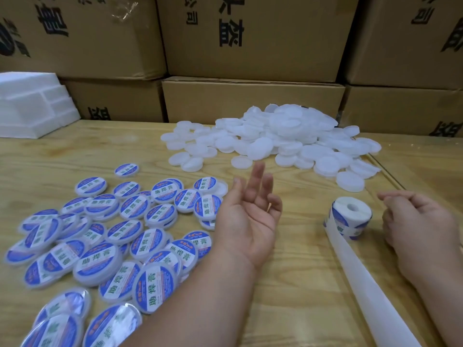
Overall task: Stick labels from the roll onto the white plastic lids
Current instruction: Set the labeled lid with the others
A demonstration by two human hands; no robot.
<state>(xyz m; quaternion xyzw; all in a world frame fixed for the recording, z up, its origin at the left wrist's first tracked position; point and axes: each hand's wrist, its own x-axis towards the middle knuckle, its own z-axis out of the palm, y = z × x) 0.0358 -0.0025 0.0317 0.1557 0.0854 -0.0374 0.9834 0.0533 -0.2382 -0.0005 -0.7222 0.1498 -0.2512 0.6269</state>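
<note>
Cardboard boxes (253, 33) stack behind your wooden bench (288, 284), foam block (32, 106) far left. Plain white lids (275, 141) are piled at the far centre-right; labelled lids (100, 241) spread across the near left. Your left hand (248, 219) sits palm up between the two heaps, fingers (258, 181) loosely extended toward the plain pile, holding nothing. Label roll (350, 216) stands on end just right of it, spent backing strip (370, 284) trailing toward you. Your right hand (421, 221) is just beside the roll on its right, fingers curled; whether it pinches a label I cannot tell. Next lid lies ahead of the left hand, which is nearer the pile; roll stays with the right.
</note>
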